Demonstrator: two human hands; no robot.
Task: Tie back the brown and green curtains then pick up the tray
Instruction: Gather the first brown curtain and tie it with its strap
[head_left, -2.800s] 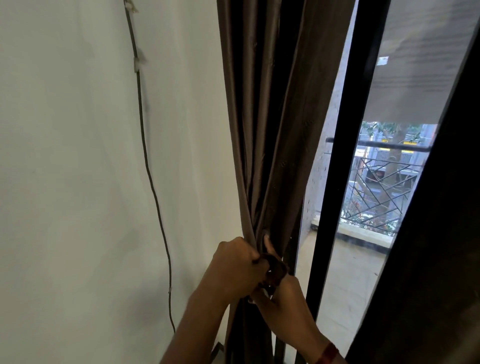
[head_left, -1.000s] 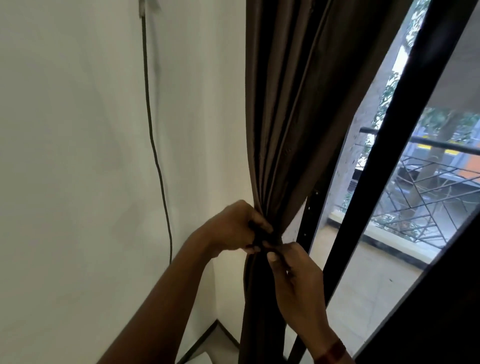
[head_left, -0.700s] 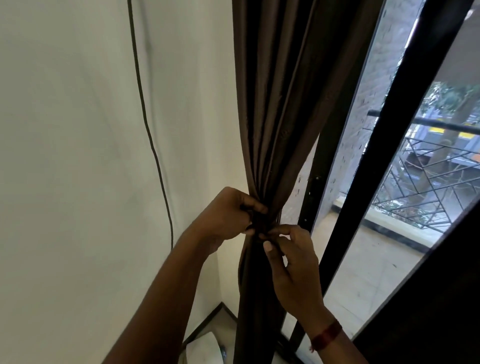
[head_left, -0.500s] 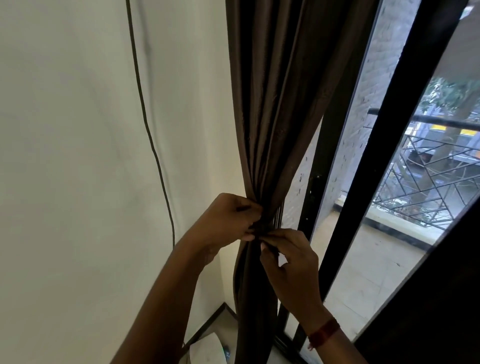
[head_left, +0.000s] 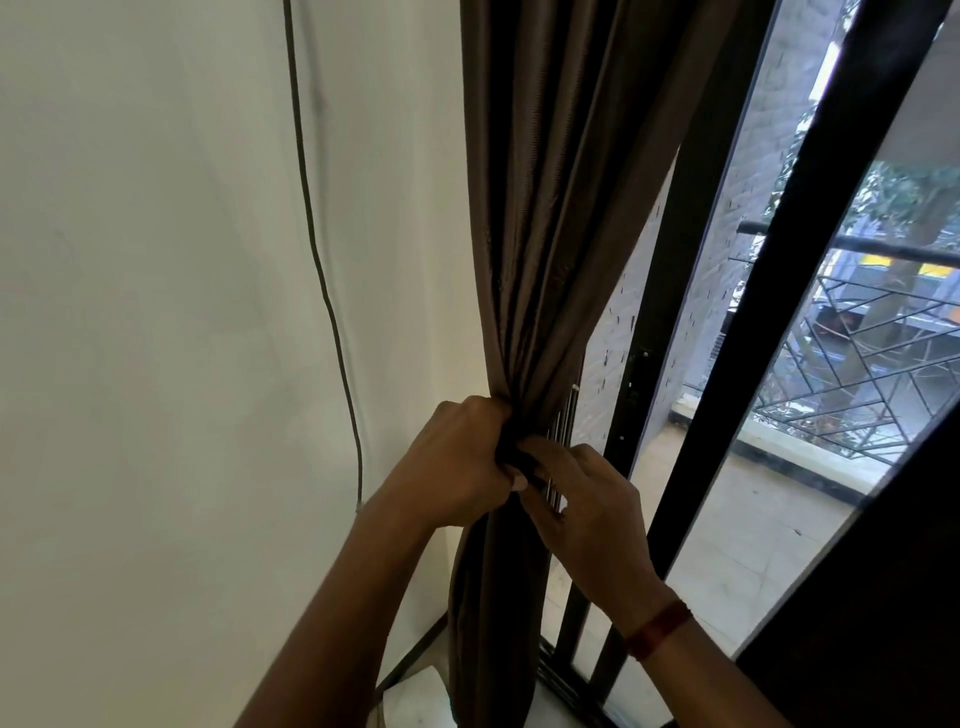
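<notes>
**Beside the window: brown curtain (head_left: 545, 208) bunched at its waist**

At the corner left of the glass, the curtain hangs in long, faintly glossy folds, squeezed narrow where my hands meet. My left hand (head_left: 457, 467) is clenched round the bunched cloth. My right hand (head_left: 587, 514), a red band (head_left: 658, 630) on its wrist, pinches a dark tie strip (head_left: 511, 460) against the folds. A thin cable (head_left: 317, 260) runs down the smooth pale wall (head_left: 156, 312) on the left. Black window frame (head_left: 810, 260) bars stand to the right, with a metal lattice railing (head_left: 857, 364) far beyond. A darker drape (head_left: 883, 597) blocks the near right.
</notes>
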